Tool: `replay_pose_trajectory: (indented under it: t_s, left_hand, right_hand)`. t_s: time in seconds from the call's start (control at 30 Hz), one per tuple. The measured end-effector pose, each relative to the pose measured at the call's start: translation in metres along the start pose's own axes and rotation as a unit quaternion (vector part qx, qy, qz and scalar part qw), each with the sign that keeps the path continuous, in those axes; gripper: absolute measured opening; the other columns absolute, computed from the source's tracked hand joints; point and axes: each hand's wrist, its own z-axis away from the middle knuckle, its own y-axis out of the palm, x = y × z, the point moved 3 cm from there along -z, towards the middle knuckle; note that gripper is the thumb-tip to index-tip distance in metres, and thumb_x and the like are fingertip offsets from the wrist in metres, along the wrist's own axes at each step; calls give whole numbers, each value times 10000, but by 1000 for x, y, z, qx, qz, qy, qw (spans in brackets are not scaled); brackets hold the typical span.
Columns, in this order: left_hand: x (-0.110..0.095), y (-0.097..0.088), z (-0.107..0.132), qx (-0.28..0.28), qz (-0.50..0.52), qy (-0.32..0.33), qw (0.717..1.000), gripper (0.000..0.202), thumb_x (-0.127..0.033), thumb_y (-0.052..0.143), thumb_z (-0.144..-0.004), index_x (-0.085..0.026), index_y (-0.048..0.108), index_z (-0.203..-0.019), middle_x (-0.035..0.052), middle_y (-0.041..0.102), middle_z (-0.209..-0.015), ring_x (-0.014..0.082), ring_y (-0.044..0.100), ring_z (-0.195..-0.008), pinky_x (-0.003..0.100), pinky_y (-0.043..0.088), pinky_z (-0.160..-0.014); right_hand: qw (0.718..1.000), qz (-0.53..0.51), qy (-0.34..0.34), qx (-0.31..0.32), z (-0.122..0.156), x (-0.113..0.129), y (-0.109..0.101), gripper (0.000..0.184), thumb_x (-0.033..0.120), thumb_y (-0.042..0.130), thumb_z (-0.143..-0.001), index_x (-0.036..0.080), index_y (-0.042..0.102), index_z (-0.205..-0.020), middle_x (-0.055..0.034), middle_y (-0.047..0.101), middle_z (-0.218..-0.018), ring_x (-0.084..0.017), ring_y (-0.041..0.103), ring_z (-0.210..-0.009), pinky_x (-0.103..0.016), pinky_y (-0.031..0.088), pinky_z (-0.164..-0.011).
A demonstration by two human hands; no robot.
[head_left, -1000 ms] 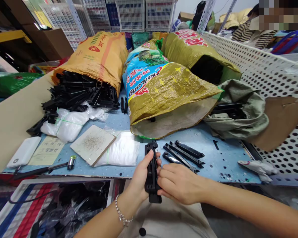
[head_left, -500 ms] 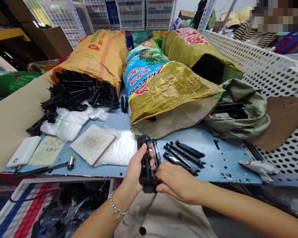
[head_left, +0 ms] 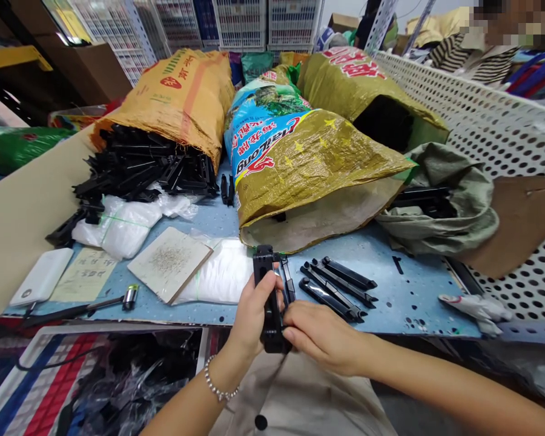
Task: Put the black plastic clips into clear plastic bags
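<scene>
A long black plastic part [head_left: 272, 334] stands nearly upright over the front edge of the blue-topped table. My left hand [head_left: 247, 318] is closed around its middle, thumb along the near face. At the lower right side, my right hand [head_left: 324, 336] has its fingers curled and pressed together on the same part; its fingertips are partly hidden. Just behind, a narrow black strip [head_left: 287, 278] shows beside the part. To the right of my hands lie several slim black plastic strips [head_left: 340, 280] on the tabletop.
Black parts spill from an orange sack [head_left: 186, 85] at the left. A gold-and-blue sack [head_left: 318, 163] gapes in front of me. Near the front edge are a white tile [head_left: 170, 257], a hammer-like tool [head_left: 129, 298] and a white power bank [head_left: 43, 275]. Perforated white panels [head_left: 481, 133] border the right.
Between the frames the black part turns slightly in my left hand, and my left thumb sits a little lower. The right hand stays at its lower end. The view shifts slightly.
</scene>
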Motion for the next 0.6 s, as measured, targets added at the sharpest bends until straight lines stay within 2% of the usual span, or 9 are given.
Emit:
replay_pose_trajectory:
  t_s: [0.07,0.13,0.23,0.27,0.3,0.37,0.43,0.53,0.6]
  left_hand:
    - [5,-3,0,-9,-18,10,1000,422,-492,658,-762,-184,562,-1034,-14,561,-753,75,459,-519,194,360,-475]
    - [5,-7,6,-22,-60,58,996,379,-494,657,-765,-174,578,-953,-9,566,-744,81,476,-545,199,378,-499]
    - [0,-10,17,-46,-111,156,980,442,-433,769,-668,-183,584,-983,3,599,-808,108,530,-665,210,435,-617]
    - [-1,-11,18,-46,-113,160,980,475,-416,790,-645,-187,582,-1004,8,606,-836,114,538,-687,211,440,-629]
    - [-2,-11,17,-41,-100,141,984,484,-420,786,-648,-189,579,-1020,10,605,-848,113,537,-678,211,438,-611]
    - [-2,-12,9,-26,-42,59,997,431,-463,711,-720,-181,574,-1016,0,583,-801,89,496,-578,205,404,-522]
    - [-1,-11,-1,-17,28,-19,999,413,-490,645,-768,-168,567,-1014,-21,542,-735,63,433,-495,195,358,-466]
    - [1,-10,-9,-10,54,-61,997,442,-485,650,-761,-153,564,-1040,-24,532,-733,56,430,-489,191,354,-464]
    - [3,-11,-6,-14,18,-40,999,458,-487,647,-763,-157,563,-1070,-17,545,-758,63,449,-508,196,363,-474]
  right_hand:
    - [999,-37,34,13,-3,-2,3,287,388,336,-965,205,457,-781,-5,497,-760,-138,421,-688,-273,346,-649]
    - [984,-148,98,30,-4,-8,11,335,451,340,-956,206,426,-745,23,460,-692,-114,390,-616,-246,330,-591]
    - [912,-346,202,90,-2,-18,27,416,569,284,-932,215,388,-741,75,327,-570,-84,267,-469,-216,280,-466]
    - [894,-377,214,112,-2,-19,29,434,586,257,-930,215,393,-750,84,300,-551,-81,239,-443,-213,264,-437]
    - [896,-374,208,122,-2,-19,29,440,586,252,-931,210,414,-771,81,316,-550,-82,256,-437,-213,272,-432]
    - [951,-257,141,94,-6,-17,19,416,554,308,-935,189,483,-840,31,452,-631,-109,402,-528,-234,358,-506]
    - [998,-52,24,30,-9,-10,5,367,490,359,-943,173,535,-889,-42,552,-781,-160,488,-700,-288,411,-637]
    - [977,178,-112,-13,-11,-1,0,351,398,345,-959,152,577,-864,-98,579,-824,-199,482,-755,-336,405,-681]
    - [972,196,-131,-17,-10,-1,6,355,370,334,-960,149,581,-832,-102,577,-806,-198,476,-741,-337,401,-671]
